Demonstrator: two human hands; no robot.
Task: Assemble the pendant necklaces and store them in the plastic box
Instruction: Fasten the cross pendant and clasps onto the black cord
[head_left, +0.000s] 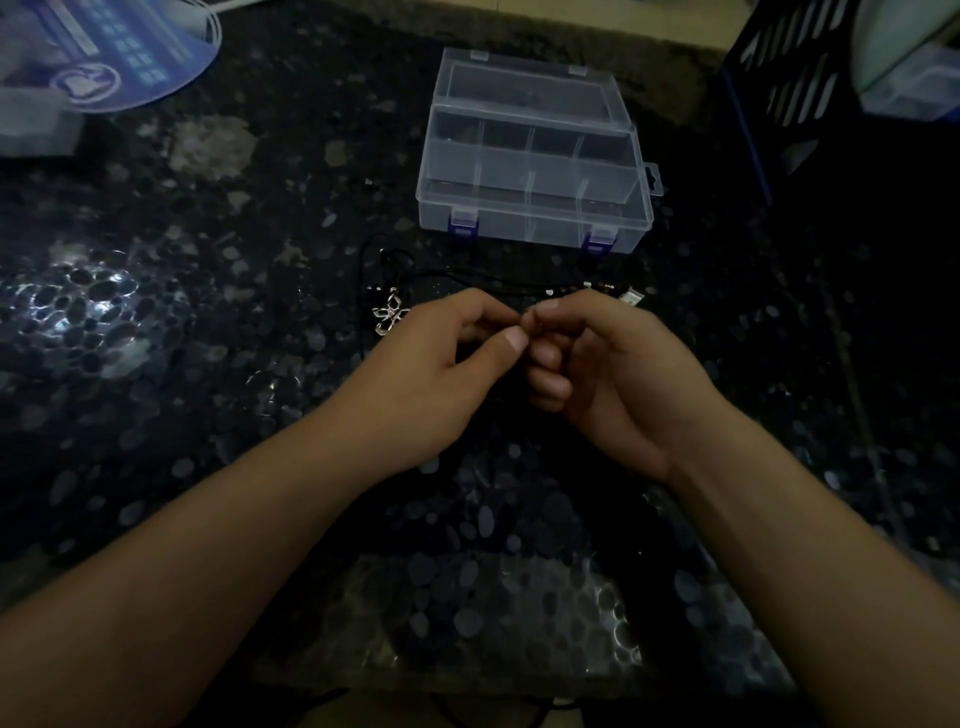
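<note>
Both hands are meeting over the dark speckled counter (156, 312), fingertip to fingertip, in what looks like the assembly step: the left hand (441, 358) is pinching something tiny between thumb and forefinger, and the right hand (597, 364) is pinching at the same spot with its other fingers curled under. What sits between them is too small and dim to identify; probably a clasp or cord end. A black cord (498, 280) is lying on the counter just beyond the knuckles, with small metal findings (597, 287) near its right end, and a silver pendant (389, 316) is resting just left of the left hand. The clear plastic box (535, 171) is standing open farther back, its compartments apparently empty. Next, the join probably needs steady, fine fingertip pressure, then the finished necklace lifted into a compartment.
</note>
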